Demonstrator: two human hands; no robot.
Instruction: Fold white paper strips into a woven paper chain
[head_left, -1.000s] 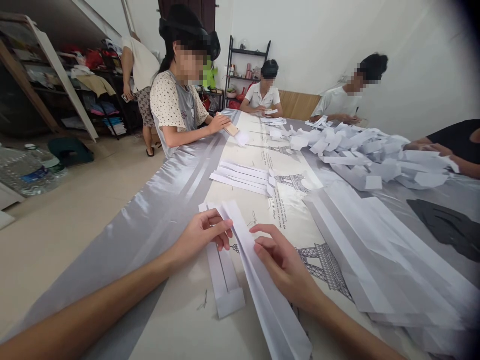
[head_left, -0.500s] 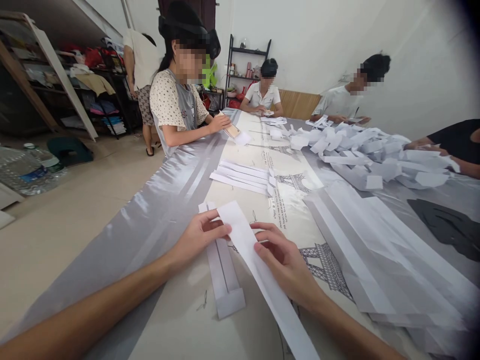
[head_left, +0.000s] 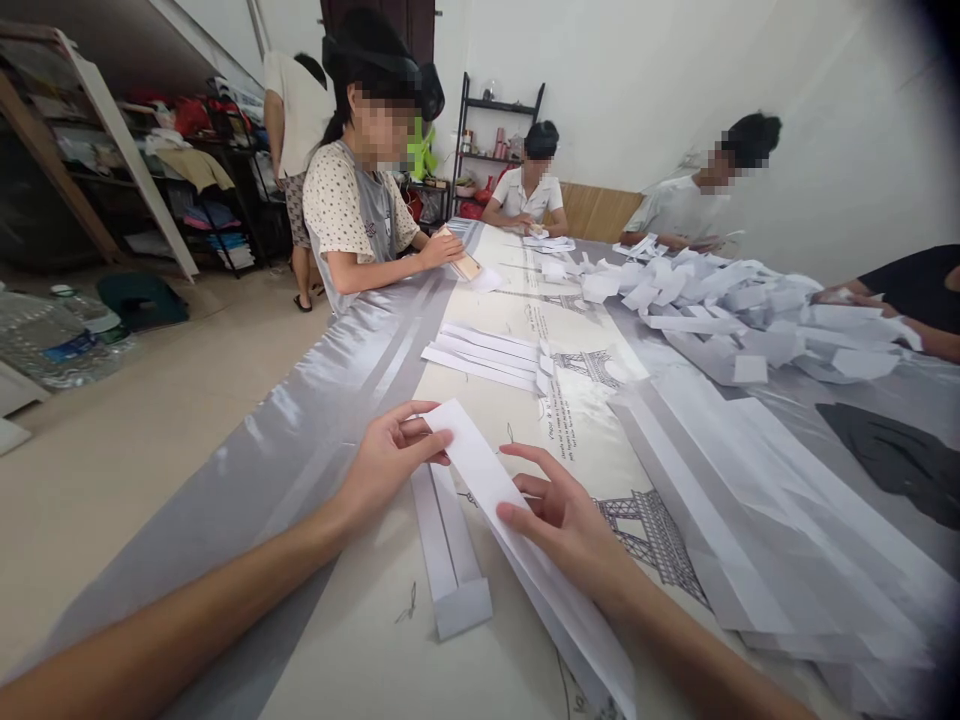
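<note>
A long white folded paper strip (head_left: 480,466) slants between my hands, its near end hanging toward the bottom of the view. My left hand (head_left: 394,448) pinches its far end between thumb and fingers. Lower down, my right hand (head_left: 559,505) grips the strip's right edge, thumb on top and index finger stretched out past it. Under and beside it on the table lies a flat folded paper piece (head_left: 450,545) with a slit down its middle and a wider flap at the near end. My left hand covers its far end.
Folded paper strips (head_left: 484,355) lie ahead on the patterned tablecloth (head_left: 360,620). Large paper sheets (head_left: 780,520) are stacked at right, with a heap of paper pieces (head_left: 712,300) beyond. Several people sit around the table; one person stands behind at left.
The strip's far end has shifted slightly left with my left hand. Its near part has swung and now shows a fold standing apart. My right hand has moved slightly left along it.
</note>
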